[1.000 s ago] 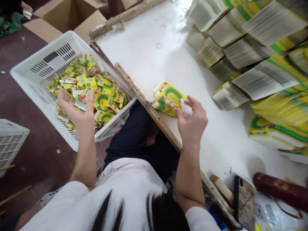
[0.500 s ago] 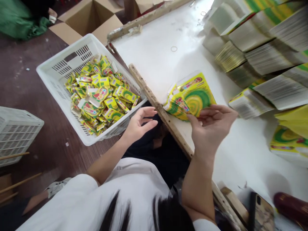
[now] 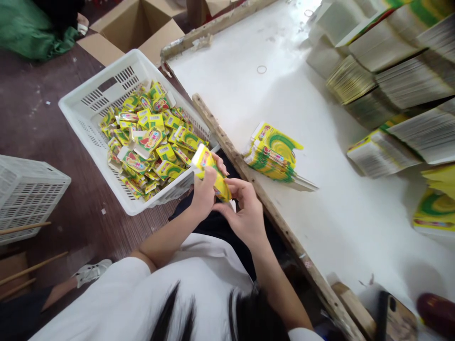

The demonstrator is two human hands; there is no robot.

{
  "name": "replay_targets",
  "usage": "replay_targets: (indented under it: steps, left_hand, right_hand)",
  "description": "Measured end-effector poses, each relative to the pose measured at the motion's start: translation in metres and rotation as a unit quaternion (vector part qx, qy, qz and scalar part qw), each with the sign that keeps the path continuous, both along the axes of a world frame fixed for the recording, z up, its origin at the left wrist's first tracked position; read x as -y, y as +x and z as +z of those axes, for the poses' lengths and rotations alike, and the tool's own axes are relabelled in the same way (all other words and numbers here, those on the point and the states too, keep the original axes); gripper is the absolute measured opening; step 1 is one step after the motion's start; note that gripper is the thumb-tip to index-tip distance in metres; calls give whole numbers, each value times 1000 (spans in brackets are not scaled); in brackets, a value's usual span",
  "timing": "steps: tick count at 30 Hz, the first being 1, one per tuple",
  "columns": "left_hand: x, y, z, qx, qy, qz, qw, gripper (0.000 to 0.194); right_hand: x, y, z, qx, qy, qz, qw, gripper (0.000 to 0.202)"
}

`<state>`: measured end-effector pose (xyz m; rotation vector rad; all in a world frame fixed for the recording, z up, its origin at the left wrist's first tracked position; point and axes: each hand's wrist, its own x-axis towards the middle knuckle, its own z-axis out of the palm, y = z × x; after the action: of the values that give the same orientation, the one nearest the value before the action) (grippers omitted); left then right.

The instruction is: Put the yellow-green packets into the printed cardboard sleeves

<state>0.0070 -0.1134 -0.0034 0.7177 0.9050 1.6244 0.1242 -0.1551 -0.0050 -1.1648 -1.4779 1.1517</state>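
Observation:
A small yellow and green printed carton is between my two hands, over the gap between basket and table. My left hand wraps round its upper part. The fingers and thumb of my right hand pinch its lower end. To the right, on the table edge, lies a fanned pile of flat cartons of the same print. At my left, a white plastic basket holds many folded yellow cartons, heaped up.
Tall stacks of flat cartons stand on the white table at right. A wooden strip edges the table. A phone lies near front right. An open cardboard box and another white basket are at left.
My right hand has moved left from the flat pile with a carton and met my left hand. My left hand, open before, now grips the carton, which has taken a box shape.

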Motion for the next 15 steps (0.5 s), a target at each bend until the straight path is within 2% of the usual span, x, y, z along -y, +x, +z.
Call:
replay_targets:
  steps: [3,6,9,11,13,15]
  left_hand:
    - [6,-5,-13,-50,26,-46,997,58]
    - [6,-10,-17,-97,16,-16,995,33]
    - [4,-20,-10,-155,30,12,987,27]
    - [6,-30,0,-215,81,61,971,44]
    - [8,-41,12,-304,147,86,937,69]
    - [11,-48,23,-412,190,24,891,86]
  right_hand:
    - [-2,8,-3,-23,-3,-68,997,27]
    - [-4,18,0,-12,24,-87,996,12]
    - [-8,30,8,69,113,-135,982,16]
    - [-12,39,15,151,204,-193,948,24]
    - [-15,45,20,239,283,-204,906,30]
    - [-13,47,24,296,335,-139,884,33]
